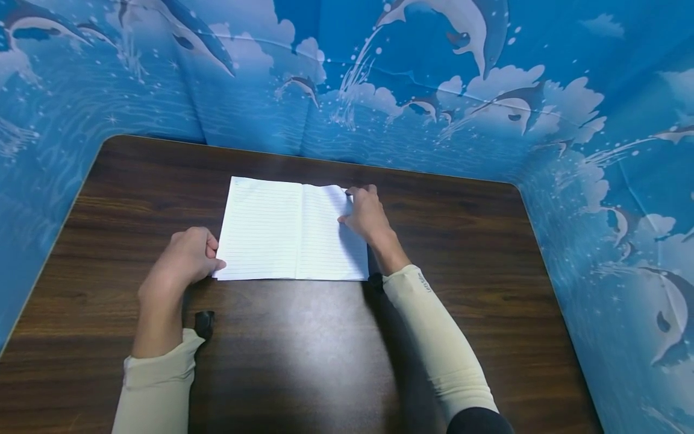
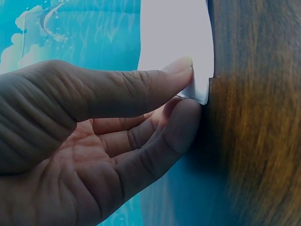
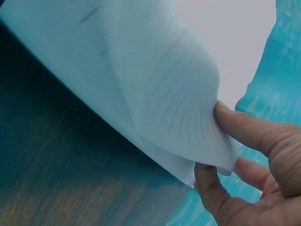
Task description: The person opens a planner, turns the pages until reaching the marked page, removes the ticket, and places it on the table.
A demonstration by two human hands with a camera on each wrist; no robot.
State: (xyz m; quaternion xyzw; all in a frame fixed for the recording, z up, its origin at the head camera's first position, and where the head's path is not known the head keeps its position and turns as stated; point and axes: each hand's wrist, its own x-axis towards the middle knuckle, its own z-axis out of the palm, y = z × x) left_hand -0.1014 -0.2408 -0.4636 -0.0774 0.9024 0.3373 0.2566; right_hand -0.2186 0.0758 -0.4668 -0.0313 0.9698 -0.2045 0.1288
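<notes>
While a blue dolphin-print backdrop (image 1: 162, 108) hangs beyond the far edge and along the sides of your dark wood-grain table (image 1: 303, 349), an open lined notebook (image 1: 262, 232) lies on the wood near the far edge, its two pages facing up. Your left hand (image 1: 187, 256) pinches the notebook's near left corner, thumb on top and forefinger underneath. At the far right corner, your right hand (image 1: 368, 214) pinches a curled page (image 3: 188, 103) between thumb and fingers, the paper bowing upward.
</notes>
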